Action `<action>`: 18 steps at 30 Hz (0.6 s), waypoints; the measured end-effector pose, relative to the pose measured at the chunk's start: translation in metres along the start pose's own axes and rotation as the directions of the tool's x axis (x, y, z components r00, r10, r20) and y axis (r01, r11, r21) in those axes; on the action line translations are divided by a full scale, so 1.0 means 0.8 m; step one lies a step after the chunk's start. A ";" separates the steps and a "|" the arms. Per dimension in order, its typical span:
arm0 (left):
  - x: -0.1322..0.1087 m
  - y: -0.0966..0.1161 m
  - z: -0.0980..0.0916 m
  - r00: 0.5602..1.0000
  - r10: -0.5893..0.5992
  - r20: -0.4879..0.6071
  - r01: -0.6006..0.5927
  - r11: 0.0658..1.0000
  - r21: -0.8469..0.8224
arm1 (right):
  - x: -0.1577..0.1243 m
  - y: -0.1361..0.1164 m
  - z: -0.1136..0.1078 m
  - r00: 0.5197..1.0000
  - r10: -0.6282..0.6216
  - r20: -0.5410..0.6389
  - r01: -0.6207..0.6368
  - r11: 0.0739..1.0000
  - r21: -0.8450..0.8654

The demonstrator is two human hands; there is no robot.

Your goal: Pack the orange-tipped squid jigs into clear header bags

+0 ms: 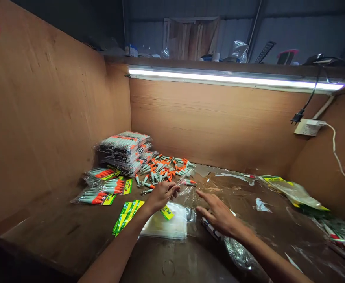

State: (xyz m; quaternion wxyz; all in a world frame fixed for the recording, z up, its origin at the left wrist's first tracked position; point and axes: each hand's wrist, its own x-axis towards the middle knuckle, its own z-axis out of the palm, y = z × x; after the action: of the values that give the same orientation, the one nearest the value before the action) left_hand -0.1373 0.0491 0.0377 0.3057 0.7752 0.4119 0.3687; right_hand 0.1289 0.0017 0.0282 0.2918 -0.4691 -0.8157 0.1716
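Observation:
My left hand (162, 194) pinches the edge of a clear plastic bag (186, 188) held just above the bench. My right hand (218, 214) is stretched out with fingers apart, reaching toward the same bag and holding nothing. Beyond the bag lies a loose pile of orange-and-grey fishing lures (165, 168). Under my hands rests a stack of empty clear bags (172, 224) with a yellow-green label card (166, 212) on it. More label cards (127, 214) lie fanned to the left.
Filled lure packs (101, 188) lie at the left, with a taller stack (125, 151) behind them. Wooden walls enclose the bench; a tube light (234, 78) runs along the back. A wall socket (308, 127) and crumpled plastic with yellow bags (293, 192) are at the right.

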 end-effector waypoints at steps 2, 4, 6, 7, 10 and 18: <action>0.001 -0.002 -0.001 1.000 0.003 0.004 -0.003 1.000 -0.002 | -0.025 0.003 -0.002 0.994 -0.027 0.109 0.042 0.989 -0.138; 0.002 -0.003 -0.001 1.000 0.007 0.030 -0.006 1.000 -0.011 | -0.044 0.006 -0.007 0.986 -0.023 0.167 0.057 0.978 -0.203; 0.002 -0.003 0.001 0.997 0.010 0.071 -0.008 1.000 -0.027 | -0.057 0.011 -0.016 0.988 -0.020 0.155 0.055 0.972 -0.228; 0.002 -0.003 0.002 0.996 0.011 0.092 -0.008 0.999 -0.035 | -0.062 0.016 -0.021 0.990 -0.020 0.139 0.053 0.971 -0.233; 0.001 -0.003 0.006 0.990 0.005 0.144 0.003 0.998 -0.056 | -0.078 0.037 -0.034 0.997 0.014 0.076 0.007 0.961 -0.278; -0.001 -0.002 0.018 0.977 -0.010 0.214 0.029 0.996 -0.086 | -0.151 0.108 -0.073 0.872 0.455 -0.181 -0.484 0.744 -0.460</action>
State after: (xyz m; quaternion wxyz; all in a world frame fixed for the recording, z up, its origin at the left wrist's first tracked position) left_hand -0.1268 0.0471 0.0284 0.3858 0.7918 0.3675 0.2984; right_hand 0.2707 -0.0594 -0.0130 0.1332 -0.7223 -0.6786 0.0128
